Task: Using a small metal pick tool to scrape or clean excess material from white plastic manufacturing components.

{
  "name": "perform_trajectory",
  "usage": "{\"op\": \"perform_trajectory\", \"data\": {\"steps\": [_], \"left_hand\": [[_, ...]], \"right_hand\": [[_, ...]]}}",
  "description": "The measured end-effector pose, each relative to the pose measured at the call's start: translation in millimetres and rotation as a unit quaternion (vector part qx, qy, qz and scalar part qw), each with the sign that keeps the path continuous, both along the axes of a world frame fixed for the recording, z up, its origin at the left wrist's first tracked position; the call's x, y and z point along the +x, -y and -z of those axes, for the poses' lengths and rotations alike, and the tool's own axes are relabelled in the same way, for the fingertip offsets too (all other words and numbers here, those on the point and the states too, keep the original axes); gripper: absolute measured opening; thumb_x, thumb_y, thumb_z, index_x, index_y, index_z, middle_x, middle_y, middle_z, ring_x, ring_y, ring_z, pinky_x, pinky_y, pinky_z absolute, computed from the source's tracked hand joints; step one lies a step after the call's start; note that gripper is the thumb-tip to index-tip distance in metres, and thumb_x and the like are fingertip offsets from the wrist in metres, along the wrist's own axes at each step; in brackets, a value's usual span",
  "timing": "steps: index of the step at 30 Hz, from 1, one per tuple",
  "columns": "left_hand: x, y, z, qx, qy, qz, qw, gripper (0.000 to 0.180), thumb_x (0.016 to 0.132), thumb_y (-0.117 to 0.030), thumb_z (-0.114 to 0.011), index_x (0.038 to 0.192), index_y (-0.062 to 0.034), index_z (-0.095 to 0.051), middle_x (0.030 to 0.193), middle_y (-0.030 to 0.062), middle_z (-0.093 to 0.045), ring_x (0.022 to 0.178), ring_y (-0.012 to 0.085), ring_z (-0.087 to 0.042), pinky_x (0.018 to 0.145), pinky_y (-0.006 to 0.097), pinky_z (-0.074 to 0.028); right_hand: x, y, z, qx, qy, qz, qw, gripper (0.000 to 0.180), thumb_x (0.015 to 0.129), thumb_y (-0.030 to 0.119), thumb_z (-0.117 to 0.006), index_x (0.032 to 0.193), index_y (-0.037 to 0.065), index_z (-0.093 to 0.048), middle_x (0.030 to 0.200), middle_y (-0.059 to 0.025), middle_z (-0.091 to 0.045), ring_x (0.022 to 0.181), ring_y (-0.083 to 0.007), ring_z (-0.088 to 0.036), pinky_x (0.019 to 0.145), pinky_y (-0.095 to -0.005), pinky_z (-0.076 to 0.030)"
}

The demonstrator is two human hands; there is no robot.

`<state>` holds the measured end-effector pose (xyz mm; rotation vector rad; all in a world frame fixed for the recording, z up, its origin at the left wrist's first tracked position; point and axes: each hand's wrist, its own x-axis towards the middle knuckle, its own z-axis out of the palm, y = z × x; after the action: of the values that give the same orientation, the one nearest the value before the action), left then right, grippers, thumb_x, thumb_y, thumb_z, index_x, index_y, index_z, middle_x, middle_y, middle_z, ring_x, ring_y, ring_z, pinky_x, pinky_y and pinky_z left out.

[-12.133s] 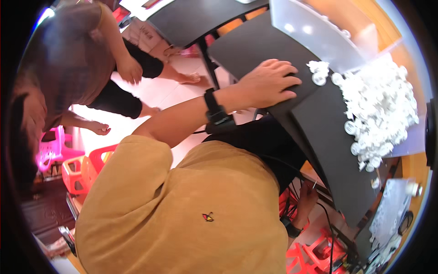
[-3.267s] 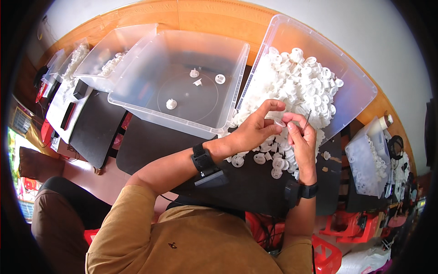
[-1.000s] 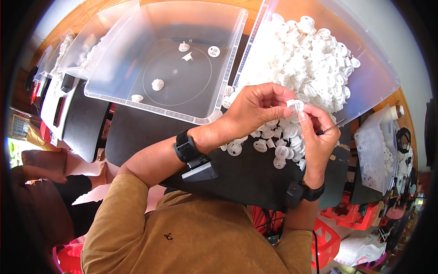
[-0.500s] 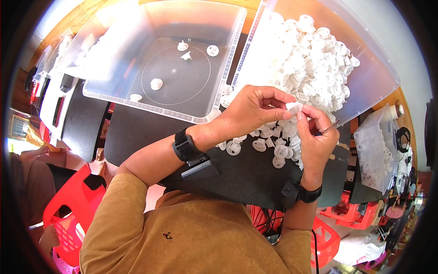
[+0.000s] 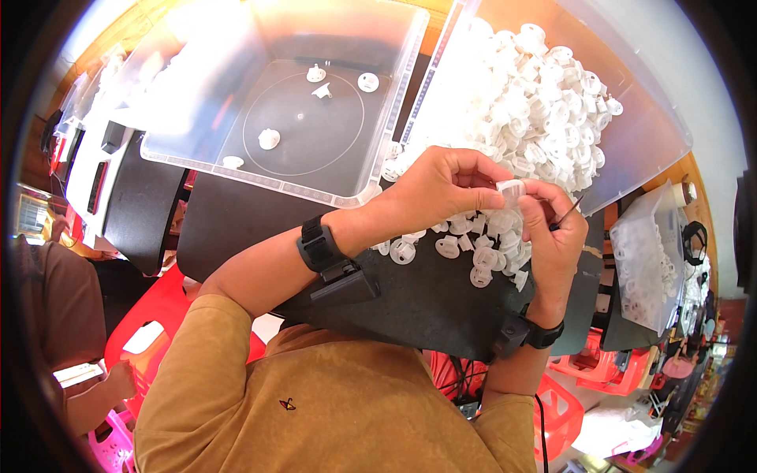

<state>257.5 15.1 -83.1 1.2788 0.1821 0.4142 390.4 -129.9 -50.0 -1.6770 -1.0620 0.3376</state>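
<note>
Both hands meet in front of the right-hand bin. My left hand (image 5: 441, 185) is closed, pinching a small white plastic part (image 5: 512, 189) between thumb and fingers. On the part's other side is my right hand (image 5: 556, 244), its forefinger close against the part. A thin tool with a pointed metal tip (image 5: 574, 207) and dark handle sticks out of the right hand's curled fingers; its exact kind is unclear. Under the hands, similar loose white parts (image 5: 485, 258) lie on the black table (image 5: 410, 307).
A clear plastic bin (image 5: 347, 197) at the left holds several white parts. Another clear bin (image 5: 631, 94) at the right bears a large heap of them (image 5: 544, 102). Farther right stands a translucent container (image 5: 639, 276). Red chairs (image 5: 154, 327) and a seated person (image 5: 67, 307) are at the left.
The white part has turned slightly between my fingers. My right thumb has come away from it a little, and the tool's tip now points up more steeply. The person at left has shifted.
</note>
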Motion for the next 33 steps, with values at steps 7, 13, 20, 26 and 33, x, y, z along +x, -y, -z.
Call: {"op": "perform_trajectory", "data": {"steps": [7,13,20,26,33], "left_hand": [[-2,1,-3,0.011,-0.006,0.0,1.0,0.03,0.088,-0.007,-0.071,0.116,-0.0008,-0.065,0.1,0.0028,-0.068,0.089,0.0063,-0.063,0.079,0.02,-0.052],[0,1,1,0.036,0.017,0.001,0.999,0.028,0.087,-0.004,-0.072,0.113,0.0004,-0.066,0.101,0.0039,-0.069,0.09,0.0073,-0.063,0.08,0.022,-0.053],[0,-2,6,0.034,0.044,0.017,0.998,0.024,0.085,-0.004,-0.073,0.108,0.0017,-0.067,0.098,0.0046,-0.07,0.088,0.0079,-0.064,0.079,0.024,-0.053],[2,3,6,-0.025,0.034,0.023,0.999,0.029,0.089,-0.006,-0.071,0.116,-0.0007,-0.064,0.108,0.005,-0.068,0.098,0.0103,-0.064,0.088,0.026,-0.052],[2,7,4,-0.067,0.087,0.005,0.994,0.036,0.089,-0.005,-0.07,0.124,-0.0016,-0.059,0.11,0.0049,-0.067,0.102,0.0114,-0.063,0.091,0.027,-0.051]], "right_hand": [[0,0,3,0.004,-0.025,0.01,1.0,0.013,0.086,0.01,-0.074,0.095,0.001,-0.071,0.068,0.0064,-0.057,0.06,-0.0014,-0.044,0.053,-0.0187,-0.032],[-7,-2,2,0.03,-0.045,0.017,0.998,0.012,0.087,0.009,-0.073,0.095,0.0,-0.069,0.07,0.005,-0.059,0.06,-0.0019,-0.047,0.054,-0.0194,-0.036],[-8,-4,12,0.039,0.042,0.028,0.998,0.007,0.089,0.006,-0.069,0.091,0.0,-0.067,0.071,0.0016,-0.063,0.06,-0.0035,-0.051,0.056,-0.0196,-0.041],[-14,-15,20,0.094,0.076,0.05,0.991,0.006,0.09,0.005,-0.067,0.089,0.0,-0.065,0.071,0.0014,-0.063,0.06,-0.0029,-0.053,0.056,-0.0192,-0.042],[-10,-11,8,0.077,-0.026,0.005,0.997,0.021,0.099,0.018,-0.056,0.111,0.002,-0.062,0.077,0.0003,-0.062,0.064,-0.0023,-0.049,0.058,-0.0186,-0.039]]}}
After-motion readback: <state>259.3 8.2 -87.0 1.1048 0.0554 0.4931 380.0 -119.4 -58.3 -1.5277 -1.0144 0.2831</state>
